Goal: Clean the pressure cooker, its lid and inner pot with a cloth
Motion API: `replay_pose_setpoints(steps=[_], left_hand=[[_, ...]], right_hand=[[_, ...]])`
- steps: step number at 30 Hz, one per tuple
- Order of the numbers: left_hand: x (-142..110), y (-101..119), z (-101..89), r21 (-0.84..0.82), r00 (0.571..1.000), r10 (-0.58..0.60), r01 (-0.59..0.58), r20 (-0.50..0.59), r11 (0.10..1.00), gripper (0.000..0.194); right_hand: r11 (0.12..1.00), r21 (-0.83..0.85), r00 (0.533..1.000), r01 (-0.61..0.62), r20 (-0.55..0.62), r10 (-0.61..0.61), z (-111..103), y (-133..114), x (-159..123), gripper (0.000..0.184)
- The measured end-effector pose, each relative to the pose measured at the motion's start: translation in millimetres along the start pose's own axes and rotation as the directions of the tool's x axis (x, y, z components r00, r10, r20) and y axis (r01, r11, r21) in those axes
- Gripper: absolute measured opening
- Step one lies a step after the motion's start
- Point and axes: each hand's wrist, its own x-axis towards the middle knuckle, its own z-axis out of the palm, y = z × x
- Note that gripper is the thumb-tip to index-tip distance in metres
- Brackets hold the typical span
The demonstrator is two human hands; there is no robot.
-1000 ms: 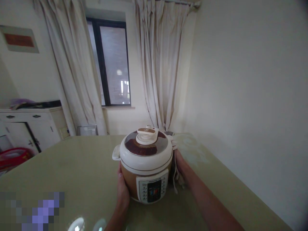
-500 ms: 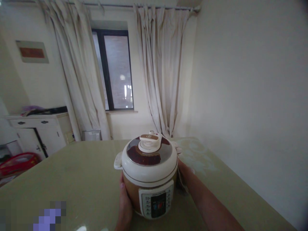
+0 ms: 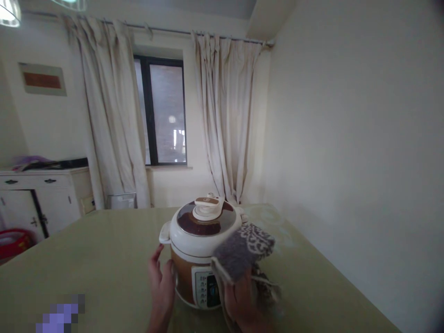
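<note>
The cooker [image 3: 189, 275] stands upright on the table [image 3: 104, 259], between your hands. Your left hand [image 3: 162, 284], empty with fingers loosely parted, is at its left side below the handle [image 3: 165, 232]; whether it touches is unclear. Your right hand [image 3: 240, 296] grips a cloth [image 3: 233, 255], partly hiding the cooker's front. The round cooker has a brown body, white rim and glossy dark top; the cloth looks fuzzy, grey with pale scrolls.
</note>
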Motion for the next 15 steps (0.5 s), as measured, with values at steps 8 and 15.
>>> replay_pose_setpoints(steps=[8, 15], left_hand=[[74.3, 139.6, 5.9, 0.148, 0.847, 0.518, -0.531, 0.120, 0.834, 0.027], [125.9, 193.2, 77.8, 0.193, 0.446, 0.311, -0.780, 0.839, 0.595, 0.057]], right_hand=[[0.967, -0.177, 0.907, 0.185, 0.409, -0.099, -29.2, -92.2, 195.4, 0.026], [0.987, -0.102, 0.958, -0.128, 0.244, 0.150, -21.1, -35.5, 207.2, 0.028]])
